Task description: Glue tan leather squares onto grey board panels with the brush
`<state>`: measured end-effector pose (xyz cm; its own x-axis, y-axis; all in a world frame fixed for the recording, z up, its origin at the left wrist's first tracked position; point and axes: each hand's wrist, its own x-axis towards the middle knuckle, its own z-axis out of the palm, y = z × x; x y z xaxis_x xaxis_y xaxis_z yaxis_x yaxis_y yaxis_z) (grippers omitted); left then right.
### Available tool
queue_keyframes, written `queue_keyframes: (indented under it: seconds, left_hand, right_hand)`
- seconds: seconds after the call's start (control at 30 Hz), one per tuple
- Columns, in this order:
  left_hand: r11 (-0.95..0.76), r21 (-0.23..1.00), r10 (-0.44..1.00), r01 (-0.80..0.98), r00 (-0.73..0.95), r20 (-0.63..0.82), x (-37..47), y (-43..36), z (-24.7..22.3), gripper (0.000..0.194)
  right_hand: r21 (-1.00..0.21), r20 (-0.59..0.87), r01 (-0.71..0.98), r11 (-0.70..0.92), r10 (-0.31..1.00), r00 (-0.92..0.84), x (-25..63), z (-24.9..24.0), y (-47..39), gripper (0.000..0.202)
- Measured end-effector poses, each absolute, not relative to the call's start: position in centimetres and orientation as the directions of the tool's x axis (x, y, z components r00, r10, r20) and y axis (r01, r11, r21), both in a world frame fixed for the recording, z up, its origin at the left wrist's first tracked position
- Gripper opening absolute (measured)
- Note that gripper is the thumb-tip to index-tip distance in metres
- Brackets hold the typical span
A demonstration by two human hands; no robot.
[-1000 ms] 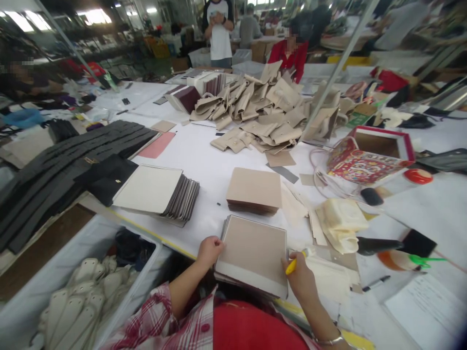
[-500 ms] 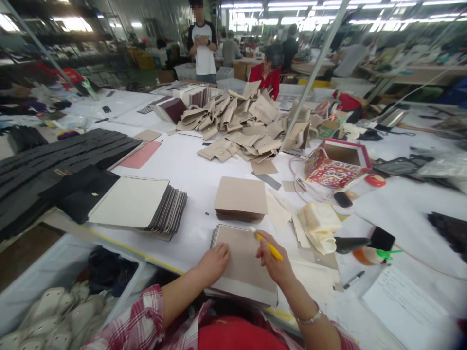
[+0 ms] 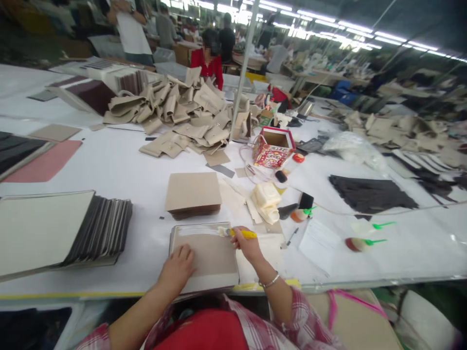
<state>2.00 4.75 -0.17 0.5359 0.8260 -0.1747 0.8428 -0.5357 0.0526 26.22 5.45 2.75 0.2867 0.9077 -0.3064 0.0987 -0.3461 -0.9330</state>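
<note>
My right hand (image 3: 246,243) is closed on a yellow-handled brush (image 3: 242,234), its pale bristles touching the top edge of a beige panel (image 3: 211,255). A wet white streak runs along that edge. My left hand (image 3: 178,267) lies on the panel's left part, fingers spread. More sheets show under the panel. Just behind it is a neat stack of beige boards (image 3: 193,192). To the left lies a thick stack of pale, dark-edged panels (image 3: 47,228).
Beige pieces (image 3: 182,109) are heaped at the back, near a pole (image 3: 245,73). Right of centre are a red patterned box (image 3: 273,148), a cream container (image 3: 267,197), glue bottles (image 3: 357,244), a pen (image 3: 292,236) and paper (image 3: 321,245). A person in red (image 3: 207,63) is beyond.
The view has swung to the right, so things appear further left. The brush has come down onto the panel's top edge, where a white streak now shows. My left hand stays on the panel.
</note>
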Motion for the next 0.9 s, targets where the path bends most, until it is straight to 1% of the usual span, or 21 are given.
queue_keyframes:
  seconds: [0.03, 0.1, 0.17, 0.2, 0.27, 0.33, 0.37, 0.43, 0.5, 0.57, 0.63, 0.7, 0.73, 0.77, 0.83, 0.87, 0.9]
  left_hand:
    - [-0.550, 0.049, 0.815, 0.834, 0.548, -0.187, 2.4, 4.7, 0.0, 0.042]
    - [-0.630, 0.069, 0.748, 0.773, 0.628, -0.215, 3.2, 4.4, 0.4, 0.050]
    - [-0.727, 0.109, 0.644, 0.677, 0.729, -0.233, 4.2, 3.9, 0.7, 0.055]
    - [-0.758, 0.122, 0.603, 0.641, 0.760, -0.241, 4.6, 3.6, 0.7, 0.055]
    - [-0.774, 0.119, 0.581, 0.622, 0.772, -0.257, 5.1, 3.2, 0.6, 0.054]
    - [-0.767, 0.098, 0.593, 0.634, 0.759, -0.268, 5.4, 2.9, 0.5, 0.054]
    - [-0.766, 0.092, 0.596, 0.636, 0.757, -0.270, 5.5, 2.8, 0.4, 0.055]
    - [-0.763, 0.084, 0.600, 0.641, 0.751, -0.276, 5.6, 2.7, 0.4, 0.056]
    - [-0.757, 0.082, 0.604, 0.648, 0.742, -0.290, 5.7, 2.5, 0.6, 0.057]
    - [-0.747, 0.089, 0.612, 0.659, 0.734, -0.294, 5.7, 2.3, 0.8, 0.057]
    - [-0.732, 0.112, 0.622, 0.672, 0.726, -0.293, 5.7, 2.3, 0.8, 0.056]
    - [-0.704, 0.162, 0.633, 0.691, 0.714, -0.299, 5.6, 2.4, 0.9, 0.053]
    - [-0.684, 0.201, 0.638, 0.701, 0.708, -0.301, 5.6, 2.6, 1.1, 0.051]
    - [-0.656, 0.249, 0.650, 0.712, 0.701, -0.294, 5.7, 2.9, 1.3, 0.049]
    - [-0.597, 0.373, 0.685, 0.710, 0.693, -0.223, 6.2, 3.5, 2.4, 0.053]
    - [-0.572, 0.449, 0.703, 0.687, 0.692, -0.162, 6.7, 3.7, 3.2, 0.060]
    - [-0.547, 0.531, 0.718, 0.647, 0.689, -0.099, 7.3, 4.0, 4.1, 0.069]
  right_hand:
    - [-0.937, -0.274, 0.124, -0.326, 0.908, 0.316, 28.1, 3.2, 4.0, 0.036]
    - [-0.936, -0.193, 0.214, -0.279, 0.916, 0.352, 31.3, 3.4, 1.2, 0.041]
    - [-0.902, -0.138, 0.342, -0.263, 0.927, 0.349, 33.4, 2.3, -1.4, 0.042]
    - [-0.865, -0.121, 0.427, -0.265, 0.935, 0.335, 33.9, 1.2, -2.5, 0.038]
    - [-0.738, -0.071, 0.629, -0.245, 0.955, 0.288, 33.8, -1.8, -4.6, 0.029]
    - [-0.560, -0.003, 0.809, -0.179, 0.977, 0.215, 32.6, -5.1, -6.2, 0.021]
    - [-0.476, 0.020, 0.868, -0.143, 0.985, 0.173, 31.7, -6.6, -6.8, 0.019]
    - [-0.363, 0.044, 0.927, -0.092, 0.992, 0.116, 30.1, -9.0, -7.8, 0.019]
    - [-0.327, 0.050, 0.942, -0.074, 0.994, 0.095, 29.3, -10.5, -8.1, 0.019]
    - [-0.343, 0.049, 0.937, -0.067, 0.995, 0.088, 29.5, -11.0, -7.9, 0.022]
    - [-0.369, 0.048, 0.927, -0.070, 0.994, 0.094, 30.5, -10.5, -7.3, 0.023]
    - [-0.387, 0.059, 0.918, -0.088, 0.991, 0.120, 31.8, -8.7, -6.4, 0.019]
    - [-0.419, 0.059, 0.901, -0.112, 0.987, 0.150, 32.3, -7.3, -5.9, 0.016]
    - [-0.466, 0.055, 0.874, -0.137, 0.982, 0.183, 32.7, -5.5, -5.3, 0.013]
    - [-0.639, -0.005, 0.745, -0.189, 0.970, 0.242, 32.9, -1.0, -4.3, 0.010]
    - [-0.711, -0.023, 0.679, -0.183, 0.971, 0.238, 32.7, 1.3, -3.8, 0.011]
    - [-0.767, -0.034, 0.624, -0.147, 0.981, 0.190, 32.2, 3.5, -3.3, 0.013]
